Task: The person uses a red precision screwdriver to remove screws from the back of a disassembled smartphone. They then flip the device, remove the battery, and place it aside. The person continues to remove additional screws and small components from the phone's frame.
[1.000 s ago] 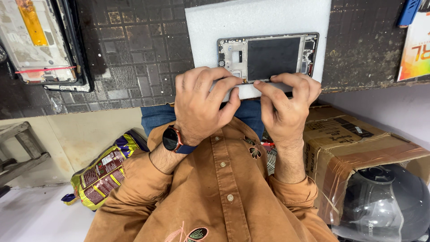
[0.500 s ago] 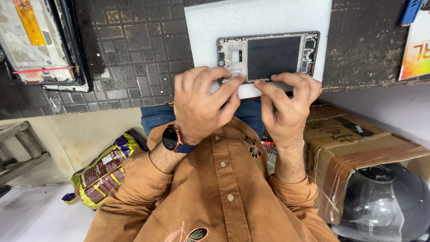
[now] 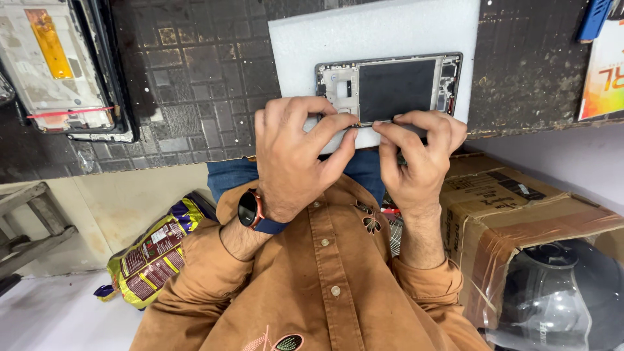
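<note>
A person in a rust-brown button shirt works at the near edge of an opened smartphone frame, a dark rectangular metal chassis with a black centre panel and exposed circuitry (image 3: 390, 88), which lies flat on a white foam pad (image 3: 364, 32) set on a dark, worn tiled bench top (image 3: 195, 71). The frame's long axis runs left to right across the view, parallel to the bench edge, so its near long side faces both hands squarely and lies just beyond the fingertips. The left hand (image 3: 296, 156), its wrist wearing a dark round smartwatch on a blue strap (image 3: 250, 209), curls over the frame's left half, thumb and forefinger pressed together at the lower edge close to its middle; what, if anything, sits between them is too small to tell. The right hand (image 3: 419, 159) meets it from the other side, fingers bent and bearing down on the same edge, its fingertips nearly touching those of the left. Both hands are about equally near the frame, converging on one spot of the edge. Well apart at the bench's far left lies a second dismantled phone with a pale back and an orange strip (image 3: 52, 71). Below the bench stand a taped brown cardboard box (image 3: 520, 208) and a yellow-and-purple printed bag (image 3: 156, 257).
</note>
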